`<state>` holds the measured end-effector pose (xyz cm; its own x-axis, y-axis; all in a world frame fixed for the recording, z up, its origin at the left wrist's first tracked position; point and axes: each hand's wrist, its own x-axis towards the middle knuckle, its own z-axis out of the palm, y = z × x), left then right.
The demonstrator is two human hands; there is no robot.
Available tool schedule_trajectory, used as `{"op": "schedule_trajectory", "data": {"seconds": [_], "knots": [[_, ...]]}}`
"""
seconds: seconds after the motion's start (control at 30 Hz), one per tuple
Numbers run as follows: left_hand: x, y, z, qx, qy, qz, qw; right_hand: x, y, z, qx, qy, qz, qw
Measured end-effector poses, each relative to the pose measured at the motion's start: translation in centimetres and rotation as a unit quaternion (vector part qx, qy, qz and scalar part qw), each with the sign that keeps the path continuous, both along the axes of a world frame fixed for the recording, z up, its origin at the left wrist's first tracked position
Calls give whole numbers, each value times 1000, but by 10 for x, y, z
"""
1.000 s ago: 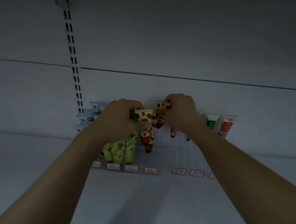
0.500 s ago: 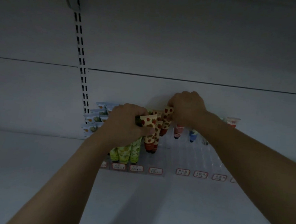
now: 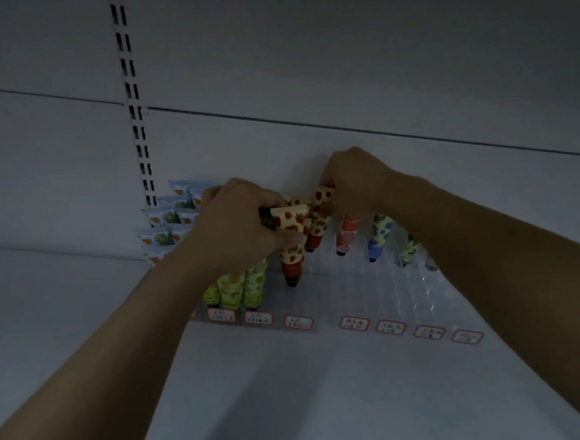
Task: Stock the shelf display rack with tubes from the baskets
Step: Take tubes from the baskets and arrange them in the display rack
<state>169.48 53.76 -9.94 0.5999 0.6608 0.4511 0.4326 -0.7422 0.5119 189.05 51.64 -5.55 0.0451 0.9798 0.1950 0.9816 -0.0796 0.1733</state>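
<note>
Green tubes [image 3: 232, 288] were racked at nine o'clock, strawberry tubes [image 3: 319, 218] were pinched by right hand [image 3: 356, 180] and gripped by left hand [image 3: 233, 222], three-o'clock lanes [image 3: 413, 297] barely stocked.

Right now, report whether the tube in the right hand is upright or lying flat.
Upright, leaning slightly: the right hand pinches the strawberry tube by its crimped top end; its red cap points down.
</note>
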Motion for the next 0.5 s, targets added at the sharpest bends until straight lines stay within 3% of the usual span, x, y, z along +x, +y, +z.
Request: {"op": "schedule_trajectory", "data": {"seconds": [0.17, 0.5], "knots": [[3, 0, 2, -18, -5, 3, 1000, 4, -3, -8, -8, 2, 12, 1000], [10, -3, 8, -36, 34, 2, 999, -15, 11, -3, -51, -88, 70, 992]]}}
